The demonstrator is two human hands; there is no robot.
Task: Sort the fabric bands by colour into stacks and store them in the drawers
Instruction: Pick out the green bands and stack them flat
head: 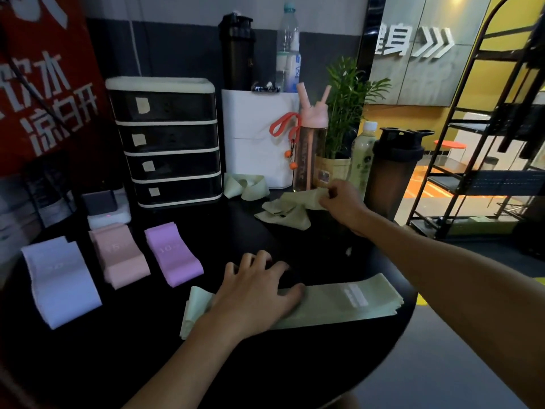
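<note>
one black table (295, 364) holds it all. the four-drawer unit (168, 140) stands shut at its back left. the left hand (256, 293) presses spread fingers on the flat green stack (348, 302) in front. a pale lilac stack (59, 278), a pink stack (121, 255) and a purple stack (174, 255) lie in a row to its left. the right hand (342, 202) pinches a crumpled green band (289, 211) farther back.

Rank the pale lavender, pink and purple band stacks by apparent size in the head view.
1. pale lavender stack, though it lies nearer the camera.
2. pink stack and purple stack: too alike to rank.
</note>
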